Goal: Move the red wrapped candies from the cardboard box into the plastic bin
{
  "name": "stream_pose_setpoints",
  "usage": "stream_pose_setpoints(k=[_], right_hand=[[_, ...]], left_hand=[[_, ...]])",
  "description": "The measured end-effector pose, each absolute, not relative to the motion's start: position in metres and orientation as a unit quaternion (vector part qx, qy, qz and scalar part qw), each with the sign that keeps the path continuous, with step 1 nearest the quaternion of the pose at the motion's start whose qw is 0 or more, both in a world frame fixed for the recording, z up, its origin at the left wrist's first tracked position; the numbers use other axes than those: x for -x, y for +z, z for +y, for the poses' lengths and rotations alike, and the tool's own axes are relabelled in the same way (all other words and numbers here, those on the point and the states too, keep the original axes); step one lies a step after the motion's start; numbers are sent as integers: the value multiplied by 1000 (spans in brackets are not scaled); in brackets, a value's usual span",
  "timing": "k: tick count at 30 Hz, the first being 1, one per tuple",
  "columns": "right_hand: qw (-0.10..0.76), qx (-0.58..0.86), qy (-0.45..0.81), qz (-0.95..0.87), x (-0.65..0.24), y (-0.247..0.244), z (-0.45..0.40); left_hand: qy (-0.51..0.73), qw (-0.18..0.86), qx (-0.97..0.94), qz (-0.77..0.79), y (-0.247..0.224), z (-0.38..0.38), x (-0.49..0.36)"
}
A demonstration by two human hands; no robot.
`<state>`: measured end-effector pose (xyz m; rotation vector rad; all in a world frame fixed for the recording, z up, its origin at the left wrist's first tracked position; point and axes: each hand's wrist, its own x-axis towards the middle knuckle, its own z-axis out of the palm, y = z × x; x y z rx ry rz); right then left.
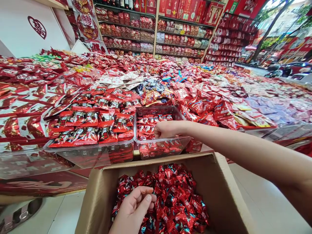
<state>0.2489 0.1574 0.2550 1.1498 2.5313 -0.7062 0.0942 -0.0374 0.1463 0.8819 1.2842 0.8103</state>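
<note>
My right hand (167,129) is inside a clear plastic bin (158,140), its fingers curled down over the small red-wrapped candies (147,128) there; whatever the fingertips hold is hidden. Below, a cardboard box (224,191) contains a heap of shiny red and blue wrapped candies (170,195). Over the left part of that heap is my left hand (136,208), palm turned sideways, fingers loosely bent and apart from the thumb, with nothing visible in it.
Left of the bin, another clear bin (97,156) is piled with red and black packets (90,133). Red packets (209,107) lie to the right. Stocked shelves (156,32) stand behind the wide candy display. A shoe (23,214) shows at the lower left.
</note>
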Motion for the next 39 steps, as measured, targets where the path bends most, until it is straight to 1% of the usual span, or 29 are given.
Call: stream_pose_setpoints(k=[3,5,10,17,23,27,32,35,39], right_hand=[[78,-379,-208,898,-243,253,161],[53,-377,-192,904,-238,251,162],[57,-364,-171,914,-225,242,165],[77,-346,-207,912,-220,240,166],[43,-338,-226,912,-221,239,165],[43,-327,-245,912,-222,237,166],[33,-316,-219,922,-221,241,162],[42,-323,-190,926,-220,241,161],[37,-315,-195,928,-220,239,166]], left_hand=[[352,633,-387,570,147,-37,-95],[349,633,-385,573,148,-37,-96],[344,635,-383,575,147,-36,-97],[352,624,-395,575,143,-37,-98],[346,616,-405,581,141,-37,-100],[326,596,-444,584,141,-37,-100],[306,576,-478,588,140,-38,-99],[298,574,-489,585,138,-38,-100],[279,544,-532,586,140,-38,-99]])
